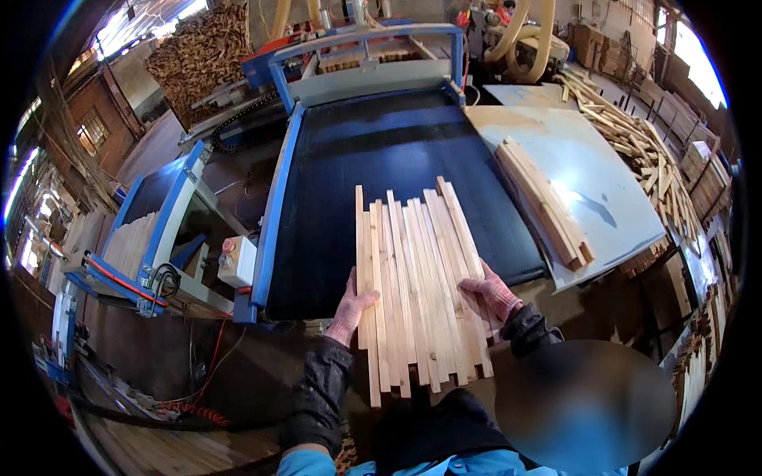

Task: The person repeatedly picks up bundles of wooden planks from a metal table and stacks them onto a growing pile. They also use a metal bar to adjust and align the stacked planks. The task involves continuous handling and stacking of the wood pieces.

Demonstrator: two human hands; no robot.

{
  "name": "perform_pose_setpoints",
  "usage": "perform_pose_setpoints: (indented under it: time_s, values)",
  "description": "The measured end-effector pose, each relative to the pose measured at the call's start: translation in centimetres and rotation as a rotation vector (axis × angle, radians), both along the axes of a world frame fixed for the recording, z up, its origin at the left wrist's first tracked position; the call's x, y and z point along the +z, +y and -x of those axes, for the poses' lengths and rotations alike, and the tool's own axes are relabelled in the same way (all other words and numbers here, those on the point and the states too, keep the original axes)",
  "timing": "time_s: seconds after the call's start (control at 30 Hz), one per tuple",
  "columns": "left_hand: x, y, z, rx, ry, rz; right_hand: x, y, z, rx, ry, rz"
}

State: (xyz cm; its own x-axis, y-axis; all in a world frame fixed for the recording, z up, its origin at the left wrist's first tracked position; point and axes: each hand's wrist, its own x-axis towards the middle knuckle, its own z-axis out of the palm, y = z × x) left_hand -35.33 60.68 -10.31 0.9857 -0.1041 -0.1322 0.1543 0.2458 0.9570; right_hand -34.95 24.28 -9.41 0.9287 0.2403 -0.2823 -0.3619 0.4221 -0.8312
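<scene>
Between my two hands lies a flat row of several pale wooden strips, side by side with uneven ends. Their far part reaches over the black conveyor belt, while the near ends stick out toward my body. My left hand, in a pinkish glove, is closed on the row's left edge with the thumb on top. Against the right edge presses my right hand, gloved alike, its thumb also on top. The fingers of both hands are partly hidden under or beside the wood.
Right of the belt, a few wooden strips lie on a grey metal sheet. Loose strips are heaped beyond it. A blue frame edges the belt, with a white control box at left. Stacked wood stands behind.
</scene>
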Motion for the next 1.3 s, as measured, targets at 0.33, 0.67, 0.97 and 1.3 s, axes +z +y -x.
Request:
perform_pose_setpoints:
  time_s: [0.33,0.67,0.97,1.3]
  values:
    - [4.9,12.6,-14.6,-0.172,0.291,-1.342,0.4,14.6,-14.6,0.002,-0.036,0.296]
    - [6.7,12.4,1.7,0.626,-0.116,-0.808,3.7,26.7,-21.5,0.496,-0.093,0.988]
    - [-7.8,-1.8,29.9,0.297,-0.058,-0.907,-2.6,20.6,-12.1,0.567,-0.274,0.347]
    - [-13.3,-17.0,63.7,0.467,0.607,-0.905,-10.5,14.5,14.6,0.815,-0.116,0.284]
